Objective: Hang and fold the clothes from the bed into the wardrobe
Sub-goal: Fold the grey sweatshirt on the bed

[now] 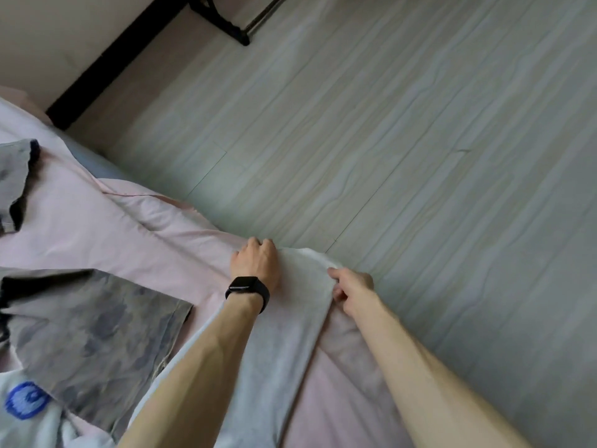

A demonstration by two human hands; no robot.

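A pale grey-white garment (284, 334) lies stretched along the pink bed sheet (106, 240), its far end at the bed's edge. My left hand (256, 261), with a black watch on the wrist, grips the left corner of that end, fingers curled over the cloth. My right hand (350, 286) pinches the right corner, its fingers tucked under the fabric's edge. A camouflage-patterned garment (97, 344) lies flat to the left. A white piece with a blue print (26, 402) sits at the lower left. Another grey garment (14, 179) is at the far left edge.
Pale wood-look floor (420, 140) fills the right and top of the view, just beyond the bed's edge. A black baseboard (106, 63) runs along the wall at the upper left. A black stand's foot (226, 21) rests on the floor at the top.
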